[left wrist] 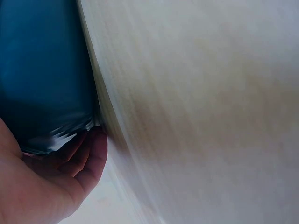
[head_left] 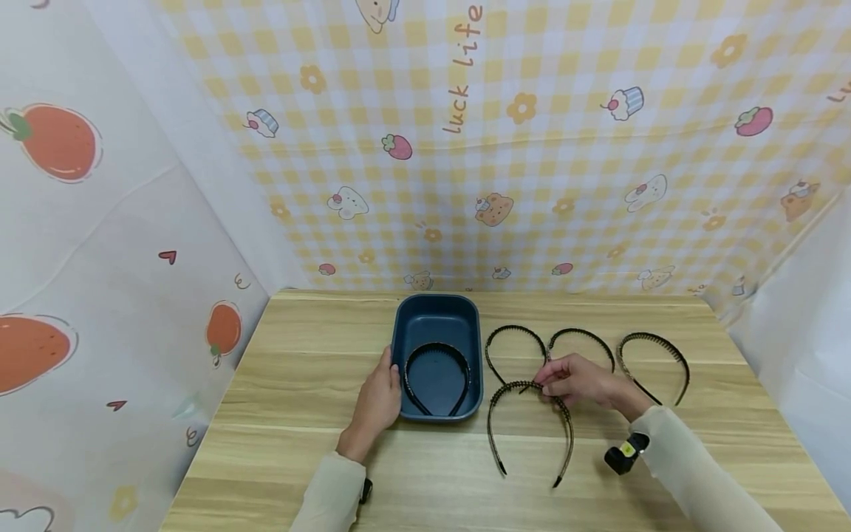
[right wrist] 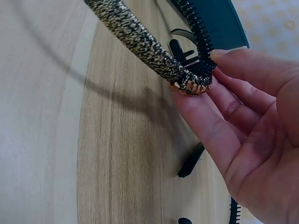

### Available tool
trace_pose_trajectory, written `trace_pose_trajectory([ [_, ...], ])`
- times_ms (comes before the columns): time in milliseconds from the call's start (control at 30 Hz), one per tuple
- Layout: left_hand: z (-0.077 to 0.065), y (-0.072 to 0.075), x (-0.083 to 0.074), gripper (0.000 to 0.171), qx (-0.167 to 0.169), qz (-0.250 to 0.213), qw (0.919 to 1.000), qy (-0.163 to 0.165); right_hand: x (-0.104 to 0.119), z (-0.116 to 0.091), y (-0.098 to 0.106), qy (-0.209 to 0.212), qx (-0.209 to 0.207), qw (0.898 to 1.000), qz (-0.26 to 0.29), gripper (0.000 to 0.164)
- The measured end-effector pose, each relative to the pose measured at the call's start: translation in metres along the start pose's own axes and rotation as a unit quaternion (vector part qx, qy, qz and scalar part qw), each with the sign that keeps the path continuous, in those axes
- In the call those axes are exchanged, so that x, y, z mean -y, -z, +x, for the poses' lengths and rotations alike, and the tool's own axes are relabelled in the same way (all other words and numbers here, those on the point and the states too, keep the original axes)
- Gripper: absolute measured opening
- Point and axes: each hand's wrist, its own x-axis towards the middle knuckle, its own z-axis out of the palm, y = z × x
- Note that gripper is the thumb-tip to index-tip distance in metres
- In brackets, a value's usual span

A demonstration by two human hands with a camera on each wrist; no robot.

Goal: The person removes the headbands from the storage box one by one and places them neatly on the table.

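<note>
A dark blue rectangular container (head_left: 436, 301) stands on the table with one black headband (head_left: 407, 377) lying inside. My left hand (head_left: 380, 399) holds the container by its left side, thumb at the rim; in the left wrist view the fingers (left wrist: 91, 161) bend along its outer wall. My right hand (head_left: 581, 380) pinches the top of a glittery black-and-gold headband (head_left: 493, 428) between thumb and fingers, its two ends pointing toward me. In the right wrist view this headband (right wrist: 135, 42) shows a sparkly outer band, copper-coloured beads and black inner teeth.
Behind and right of my right hand lie more black headbands: one (head_left: 515, 327) beside the container, another (head_left: 585, 332) partly hidden by the hand, and a toothed one (head_left: 665, 341) farther right. A patterned cloth (head_left: 412, 185) hangs behind the wooden table (head_left: 312, 332).
</note>
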Motion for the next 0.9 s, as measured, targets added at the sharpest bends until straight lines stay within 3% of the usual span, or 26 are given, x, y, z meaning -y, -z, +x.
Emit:
trace_pose_trajectory([
  [400, 0.000, 0.001, 0.000, 0.051, 0.002, 0.000, 1.0000, -0.004, -0.004, -0.002, -0.009, -0.015, -0.013, 1.000, 0.002, 0.025],
  [667, 0.000, -0.001, 0.001, 0.051, 0.002, 0.000, 1.0000, -0.001, -0.007, -0.002, -0.013, 0.015, -0.029, 0.996, -0.078, 0.019],
  [900, 0.000, 0.000, 0.000, 0.050, 0.001, 0.000, 1.0000, -0.001, -0.003, -0.003, -0.014, 0.020, -0.032, 0.995, -0.090, 0.017],
])
